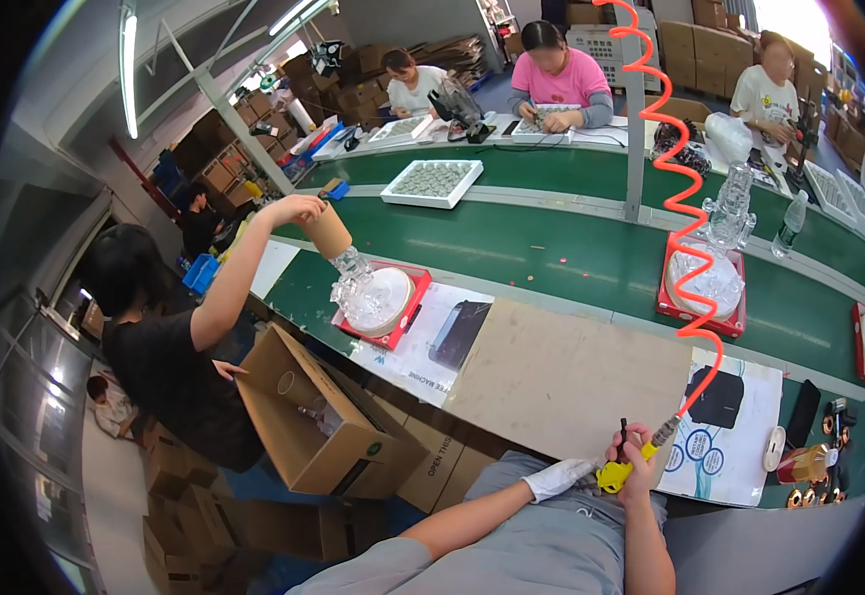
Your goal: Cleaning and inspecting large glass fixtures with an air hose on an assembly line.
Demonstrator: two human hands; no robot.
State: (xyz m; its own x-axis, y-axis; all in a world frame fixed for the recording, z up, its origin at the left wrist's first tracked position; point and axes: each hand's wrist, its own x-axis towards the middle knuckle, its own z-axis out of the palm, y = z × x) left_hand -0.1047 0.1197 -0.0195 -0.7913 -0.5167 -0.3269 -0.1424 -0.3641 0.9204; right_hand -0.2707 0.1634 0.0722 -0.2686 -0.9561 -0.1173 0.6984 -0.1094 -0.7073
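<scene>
My right hand (636, 468) is wrapped round a yellow air gun (615, 475) with a thin black part sticking up beside the fingers. A metal coupling joins it to an orange-red coiled hose (695, 302) that hangs from above. In a white glove, my left hand (559, 479) rests low over my lap, its fingers stretched toward the air gun's yellow head. Whether the fingertips touch it I cannot tell. Both hands are at the near edge of a brown board (561, 372) on the bench.
A co-worker at left holds a cardboard tube over a clear ornate part on a red-based stand (385, 305), beside an open carton (298, 421). Another red stand (702, 283) and a bottle (790, 224) are farther right. Copper-coloured parts (821, 494) lie at right. People sit beyond the green belt (492, 238).
</scene>
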